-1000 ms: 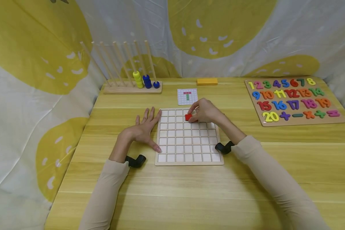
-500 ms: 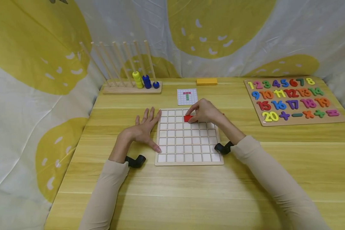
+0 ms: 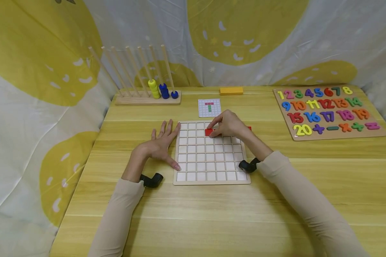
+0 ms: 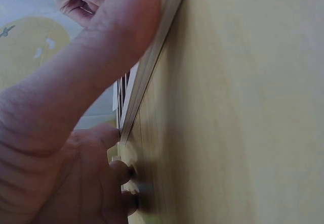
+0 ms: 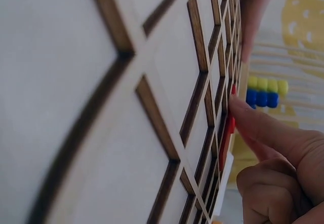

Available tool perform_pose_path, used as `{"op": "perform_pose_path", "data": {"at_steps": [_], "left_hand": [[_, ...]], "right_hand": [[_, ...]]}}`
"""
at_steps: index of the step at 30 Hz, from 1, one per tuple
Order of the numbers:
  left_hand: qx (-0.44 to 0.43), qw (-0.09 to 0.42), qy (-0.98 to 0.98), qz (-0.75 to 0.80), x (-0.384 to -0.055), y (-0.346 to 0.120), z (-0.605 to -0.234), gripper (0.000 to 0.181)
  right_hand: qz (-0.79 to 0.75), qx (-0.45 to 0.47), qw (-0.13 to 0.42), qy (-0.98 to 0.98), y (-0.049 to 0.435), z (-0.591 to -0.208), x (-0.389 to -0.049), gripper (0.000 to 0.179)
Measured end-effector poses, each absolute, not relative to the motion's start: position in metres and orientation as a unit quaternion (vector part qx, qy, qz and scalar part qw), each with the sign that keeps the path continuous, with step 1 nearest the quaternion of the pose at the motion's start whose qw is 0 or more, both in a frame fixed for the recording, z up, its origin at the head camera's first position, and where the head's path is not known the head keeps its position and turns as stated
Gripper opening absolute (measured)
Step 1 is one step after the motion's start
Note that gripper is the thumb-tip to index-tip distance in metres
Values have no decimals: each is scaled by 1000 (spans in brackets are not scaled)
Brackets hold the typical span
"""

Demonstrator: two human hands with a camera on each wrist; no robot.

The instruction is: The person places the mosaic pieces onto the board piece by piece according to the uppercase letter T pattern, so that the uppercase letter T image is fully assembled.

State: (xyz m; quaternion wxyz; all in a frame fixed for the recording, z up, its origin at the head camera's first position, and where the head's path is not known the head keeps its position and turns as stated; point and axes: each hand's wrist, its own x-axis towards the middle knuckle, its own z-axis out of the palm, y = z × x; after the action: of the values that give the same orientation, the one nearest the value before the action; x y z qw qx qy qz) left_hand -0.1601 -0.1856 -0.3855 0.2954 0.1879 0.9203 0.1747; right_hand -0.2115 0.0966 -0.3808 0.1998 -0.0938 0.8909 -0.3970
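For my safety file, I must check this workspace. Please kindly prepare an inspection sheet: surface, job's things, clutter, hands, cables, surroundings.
Surface: wooden table.
Job's things: grid board; red piece at its far rows, partly hidden; red also shows past the right edge, same piece or another, cannot tell; pattern card beyond.
Clutter: peg stand with beads, orange block, number board.
Hands: left hand spread at grid board's left edge; right hand pinches red piece.
Cables: nothing seen.
Surroundings: white cloth with yellow print.
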Motion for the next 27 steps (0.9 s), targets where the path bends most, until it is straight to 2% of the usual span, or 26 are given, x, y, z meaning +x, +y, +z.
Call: {"op": "perform_pose_path", "data": {"at_steps": [12, 27], "left_hand": [[192, 296, 919, 177, -160, -183, -386, 156], [192, 302, 918, 169, -161, -185, -385, 156]], "right_hand": [[-420, -91, 206, 879, 111, -383, -210, 28], [-413, -58, 177, 892, 192, -375, -200, 30]]}}
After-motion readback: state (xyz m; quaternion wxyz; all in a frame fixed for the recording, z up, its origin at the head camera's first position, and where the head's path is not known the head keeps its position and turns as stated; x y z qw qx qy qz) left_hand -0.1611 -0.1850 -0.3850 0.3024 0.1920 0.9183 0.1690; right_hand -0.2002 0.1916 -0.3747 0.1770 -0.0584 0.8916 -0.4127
